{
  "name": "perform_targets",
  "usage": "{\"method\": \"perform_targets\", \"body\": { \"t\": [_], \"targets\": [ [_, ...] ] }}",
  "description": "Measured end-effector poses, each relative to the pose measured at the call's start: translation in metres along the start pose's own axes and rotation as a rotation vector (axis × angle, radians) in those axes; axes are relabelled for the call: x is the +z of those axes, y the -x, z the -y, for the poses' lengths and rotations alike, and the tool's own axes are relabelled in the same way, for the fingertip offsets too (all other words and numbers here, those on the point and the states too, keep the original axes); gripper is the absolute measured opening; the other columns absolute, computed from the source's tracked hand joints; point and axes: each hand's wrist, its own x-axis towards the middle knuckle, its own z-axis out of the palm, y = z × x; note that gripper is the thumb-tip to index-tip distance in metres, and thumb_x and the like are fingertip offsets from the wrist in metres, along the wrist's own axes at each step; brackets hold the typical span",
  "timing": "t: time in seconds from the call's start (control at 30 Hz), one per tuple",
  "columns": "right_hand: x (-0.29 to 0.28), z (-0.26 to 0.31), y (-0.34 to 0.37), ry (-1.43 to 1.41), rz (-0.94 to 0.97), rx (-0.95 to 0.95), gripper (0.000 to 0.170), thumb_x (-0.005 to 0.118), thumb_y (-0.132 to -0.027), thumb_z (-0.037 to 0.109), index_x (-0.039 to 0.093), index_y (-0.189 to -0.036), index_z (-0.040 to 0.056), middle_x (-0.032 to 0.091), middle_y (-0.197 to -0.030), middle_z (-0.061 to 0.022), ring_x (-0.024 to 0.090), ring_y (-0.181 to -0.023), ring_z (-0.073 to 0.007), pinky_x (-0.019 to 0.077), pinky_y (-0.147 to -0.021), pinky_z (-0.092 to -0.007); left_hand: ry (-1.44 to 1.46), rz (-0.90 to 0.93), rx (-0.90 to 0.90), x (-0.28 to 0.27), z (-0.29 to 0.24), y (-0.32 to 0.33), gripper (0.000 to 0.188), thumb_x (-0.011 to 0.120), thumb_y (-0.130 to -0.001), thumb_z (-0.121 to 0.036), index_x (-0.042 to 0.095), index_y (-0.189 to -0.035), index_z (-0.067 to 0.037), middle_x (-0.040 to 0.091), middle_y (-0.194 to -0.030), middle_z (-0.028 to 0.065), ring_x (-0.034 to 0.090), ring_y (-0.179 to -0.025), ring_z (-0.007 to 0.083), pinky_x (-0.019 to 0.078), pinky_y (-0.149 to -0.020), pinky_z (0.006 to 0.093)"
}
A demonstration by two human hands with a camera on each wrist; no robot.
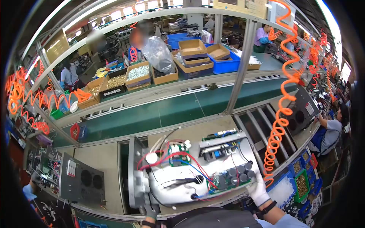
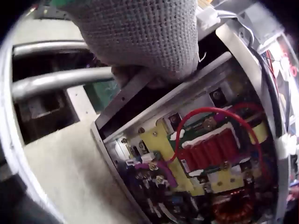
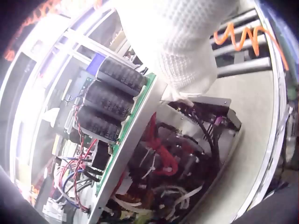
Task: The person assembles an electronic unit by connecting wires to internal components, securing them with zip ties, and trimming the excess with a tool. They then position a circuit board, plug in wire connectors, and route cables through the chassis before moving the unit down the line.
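Note:
An open electronics chassis (image 1: 171, 189) of silver sheet metal lies in front of me, with circuit boards, red and blue wires and dark capacitors on top. My left hand (image 1: 149, 211), in a grey knit glove, grips its left end at the near corner. In the left wrist view, the left hand (image 2: 140, 39) has its fingers curled over the metal frame edge, above a red-finned part (image 2: 210, 149) inside. My right hand (image 1: 259, 191), in a white glove, holds the near right corner beside the capacitors (image 1: 243, 175). In the right wrist view, the right hand's (image 3: 187, 56) fingertips are partly hidden behind the metal plate (image 3: 135, 135).
Metal rollers (image 1: 262, 127) lie to the right, under a hanging orange coiled hose (image 1: 279, 129). A dark finished-looking housing (image 1: 84, 180) stands at left. Beyond runs a green conveyor belt (image 1: 178, 110), with cardboard parts boxes (image 1: 137, 74) behind it. Screw bins (image 1: 302, 186) sit at right.

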Motion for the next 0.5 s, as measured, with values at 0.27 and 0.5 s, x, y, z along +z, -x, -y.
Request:
{"method": "perform_targets", "body": {
  "t": [0.27, 0.5],
  "targets": [
    [0.001, 0.011, 0.072, 0.054, -0.331, 0.296, 0.027, 0.046, -0.098, 0.036, 0.059, -0.109, 0.0145, 0.067, -0.101, -0.0061, 0.067, -0.088, -0.0229, 0.0582, -0.074, -0.0399, -0.047, 0.165, -0.253, -0.033, 0.049, -0.047, 0.064, 0.066, -0.081, -0.015, 0.042, -0.139, -0.002, 0.061, -0.115, 0.016, 0.059, -0.104, 0.0256, 0.0462, -0.09, 0.0366],
    [0.109, 0.035, 0.058, 0.191, 0.031, -0.018, 0.03, 0.044, -0.098, 0.023, 0.053, -0.124, 0.0101, 0.059, -0.121, -0.0096, 0.058, -0.111, -0.0263, 0.0485, -0.093, -0.0477, -0.019, 0.464, -0.332, -0.056, 0.045, -0.077, 0.066, 0.068, -0.076, -0.016, 0.045, -0.137, -0.003, 0.067, -0.1, 0.0141, 0.064, -0.091, 0.027, 0.0492, -0.081, 0.037]
  ]
}}
